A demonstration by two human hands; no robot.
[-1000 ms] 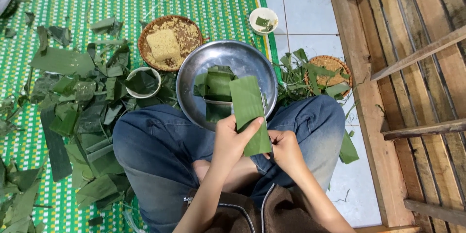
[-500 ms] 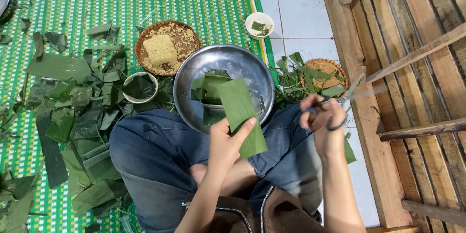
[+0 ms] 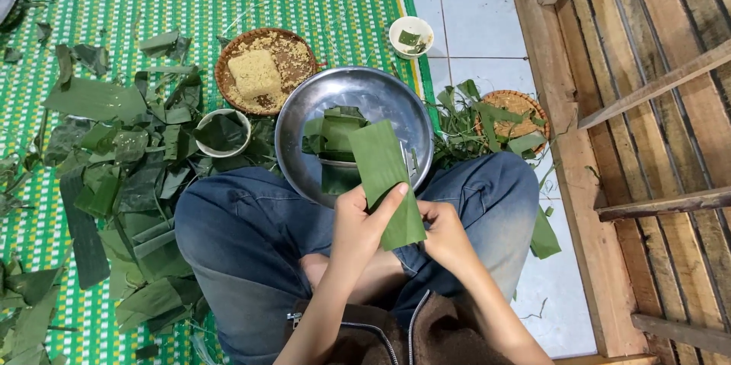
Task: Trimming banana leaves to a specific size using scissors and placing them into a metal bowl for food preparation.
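Person seated cross-legged on a green woven mat (image 3: 320, 0), jeans-clad knees spread, head camera looking straight down. Wooden slatted frame (image 3: 647, 106) to the right, on pale tile.

Steel basin (image 3: 304, 152) sits just ahead of the knees, holding folded leaf pieces. Behind it, left, a woven tray (image 3: 293, 68) with a yellowish block; beside that a small bowl (image 3: 221, 133) lined with leaf. Far side, a small white cup (image 3: 411, 36). Right of the basin, a second woven tray (image 3: 518, 102) under loose green strips. Leaf scraps (image 3: 129, 175) lie thick over the mat to the left.

Leaf strip (image 3: 384, 182): held over the lap, its upper end over the basin's near rim. Long axis runs from upper left down to lower right, tilted slightly off the line of the body.

Left hand (image 3: 358, 224): under and left of the strip, thumb pressed across its face near mid-length, fingers closed behind it. Firm pinch.

Right hand (image 3: 445, 235): at the strip's lower right edge, fingers curled against it; whether it truly grips or only steadies, cannot tell. Both hands equally near.
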